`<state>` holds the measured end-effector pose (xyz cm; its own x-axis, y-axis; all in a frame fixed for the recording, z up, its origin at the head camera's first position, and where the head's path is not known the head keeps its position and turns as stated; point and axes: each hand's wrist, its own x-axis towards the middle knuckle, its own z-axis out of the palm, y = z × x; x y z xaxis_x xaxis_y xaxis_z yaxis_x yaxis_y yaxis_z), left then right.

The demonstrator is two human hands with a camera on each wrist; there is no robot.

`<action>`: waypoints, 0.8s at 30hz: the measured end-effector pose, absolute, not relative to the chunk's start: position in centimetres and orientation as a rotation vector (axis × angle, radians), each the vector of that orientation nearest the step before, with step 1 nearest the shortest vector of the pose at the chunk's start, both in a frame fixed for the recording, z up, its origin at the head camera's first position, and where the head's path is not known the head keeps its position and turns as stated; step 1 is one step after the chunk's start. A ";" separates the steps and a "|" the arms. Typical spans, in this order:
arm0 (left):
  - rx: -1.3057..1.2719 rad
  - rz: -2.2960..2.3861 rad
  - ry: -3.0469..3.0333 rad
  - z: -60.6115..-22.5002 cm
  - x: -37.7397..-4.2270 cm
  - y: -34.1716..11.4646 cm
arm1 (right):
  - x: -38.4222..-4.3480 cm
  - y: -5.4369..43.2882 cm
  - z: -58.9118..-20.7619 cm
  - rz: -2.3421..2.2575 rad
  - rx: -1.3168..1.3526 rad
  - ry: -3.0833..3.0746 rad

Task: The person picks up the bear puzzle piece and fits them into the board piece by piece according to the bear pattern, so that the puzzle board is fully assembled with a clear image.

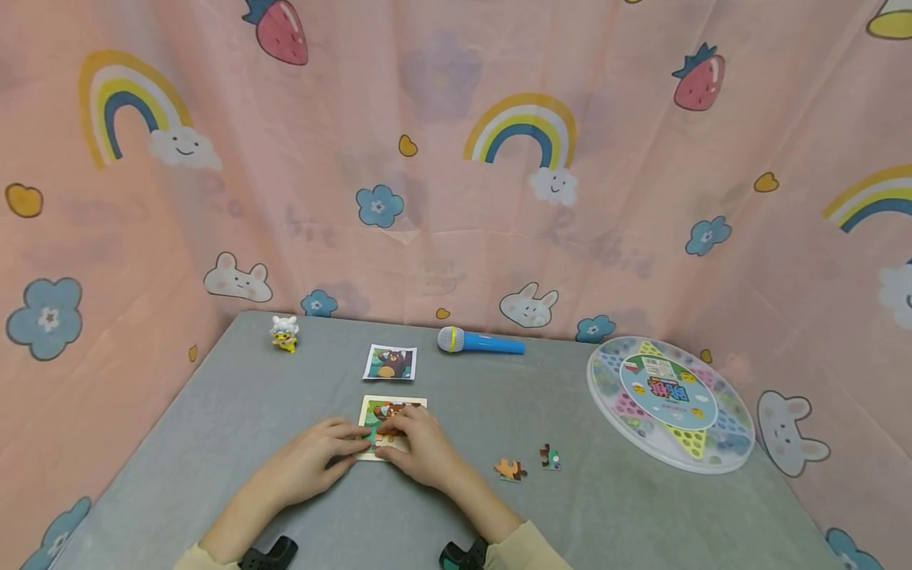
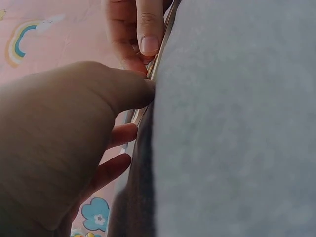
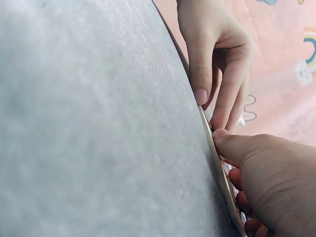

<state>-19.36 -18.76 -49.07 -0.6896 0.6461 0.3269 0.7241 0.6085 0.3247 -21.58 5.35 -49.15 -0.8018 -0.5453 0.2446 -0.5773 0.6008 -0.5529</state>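
Observation:
A small jigsaw puzzle board [image 1: 392, 400] with a bear picture and pale frame lies on the table, partly covered by both hands. My left hand [image 1: 313, 459] is at its left side, fingertips on a green part of the picture and thumb by the lower left corner. Curled over the middle and right of the board, my right hand [image 1: 420, 447] pinches an orange-brown puzzle piece [image 1: 385, 438], mostly hidden under the fingers. The right wrist view shows the right thumb [image 3: 237, 145] close to the left fingertips, just above the board's edge [image 3: 217, 163].
Two loose puzzle pieces, one orange [image 1: 510, 469] and one dark green [image 1: 549, 457], lie to the right. Behind the board is a bear picture card [image 1: 390, 362]. A toy microphone [image 1: 492, 343], small figurine [image 1: 285, 334] and round board game [image 1: 727, 431] stand around on the grey table [image 1: 285, 396].

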 end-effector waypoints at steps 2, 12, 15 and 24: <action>-1.143 -0.645 -2.659 -49.0 -19.3 -18.8 | -21.6 5.4 -49.2 0.989 0.969 -2.764; -1.145 -0.617 -2.636 -48.9 -19.3 -18.7 | -21.8 5.4 -49.5 1.008 0.968 -2.757; -1.151 -0.610 -2.619 -48.8 -19.3 -18.6 | -21.8 5.4 -49.6 1.017 0.969 -2.753; -1.146 -0.565 -2.619 -48.7 -19.2 -18.5 | -21.7 5.4 -49.6 1.018 0.952 -2.757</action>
<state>-19.17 -18.53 -48.67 -0.6690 0.6542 0.3528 0.7415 0.6205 0.2554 -21.74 5.42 -49.62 -0.8086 -0.5326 0.2500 -0.5673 0.5930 -0.5715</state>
